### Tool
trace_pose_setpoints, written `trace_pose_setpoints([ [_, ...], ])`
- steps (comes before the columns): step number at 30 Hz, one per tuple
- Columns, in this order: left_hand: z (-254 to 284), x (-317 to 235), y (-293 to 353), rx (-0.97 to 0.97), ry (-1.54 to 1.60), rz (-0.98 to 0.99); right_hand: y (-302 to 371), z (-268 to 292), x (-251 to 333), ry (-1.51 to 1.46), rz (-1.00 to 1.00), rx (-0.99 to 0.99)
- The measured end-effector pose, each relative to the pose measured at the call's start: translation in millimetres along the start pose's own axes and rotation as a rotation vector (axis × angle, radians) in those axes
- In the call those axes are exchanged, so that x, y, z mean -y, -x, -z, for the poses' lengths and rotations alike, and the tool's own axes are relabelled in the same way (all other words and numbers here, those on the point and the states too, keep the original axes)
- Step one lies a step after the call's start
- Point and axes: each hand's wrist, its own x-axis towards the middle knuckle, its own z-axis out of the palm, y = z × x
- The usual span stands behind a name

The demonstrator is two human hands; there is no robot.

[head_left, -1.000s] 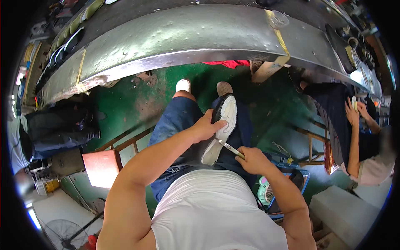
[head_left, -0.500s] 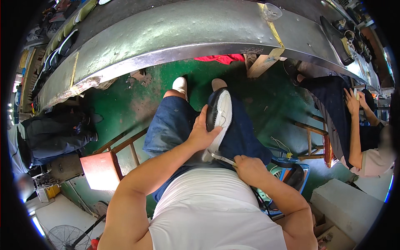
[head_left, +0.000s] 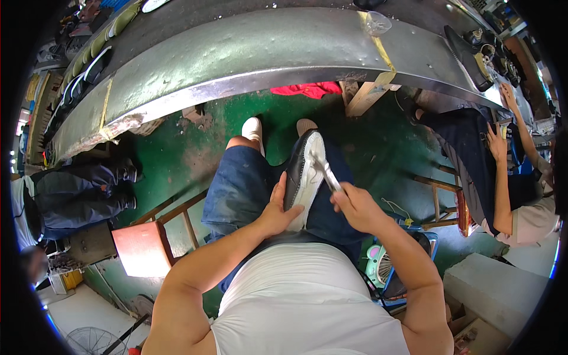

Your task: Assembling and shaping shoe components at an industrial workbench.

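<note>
A black shoe [head_left: 296, 168] lies on my lap with its pale underside [head_left: 309, 183] turned up and its toe pointing away from me. My left hand [head_left: 280, 212] grips it by the side and heel end, thumb on the underside and fingers along the black upper. In my right hand [head_left: 354, 206] is a silvery metal tool [head_left: 330, 176], shaped like pincers and blurred by motion. Its head is over the front half of the underside; whether it touches cannot be made out. A thin, loose curved strand shows on the underside.
A metal-topped workbench [head_left: 236, 50] curves across in front, with shoes [head_left: 467, 56] at its right and a clear cup [head_left: 377, 23]. A wooden stool [head_left: 142, 248] stands left; a small green fan [head_left: 377, 264] is by my right side. Co-workers sit on both sides.
My right hand has swung the tool from the heel end forward to the front half of the underside. The shoe is shifted slightly nearer. The right co-worker's one arm reaches toward the bench.
</note>
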Motion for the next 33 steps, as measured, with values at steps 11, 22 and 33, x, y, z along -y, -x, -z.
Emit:
trace_pose_setpoints([
  [11,72.0,-92.9,33.1,0.100,0.341,0.123,-25.9,82.8,-9.8,-0.109,0.158,-0.428],
  [22,178.8,-370.1,-186.2,-0.114,-0.219,-0.397,-144.9,320.1,-13.0,0.801,0.203,-1.156],
  [33,140.6,-408.4,-452.3,-0.524,-1.548,-0.791,-162.8,324.0,-4.2,0.600,0.106,-1.172],
])
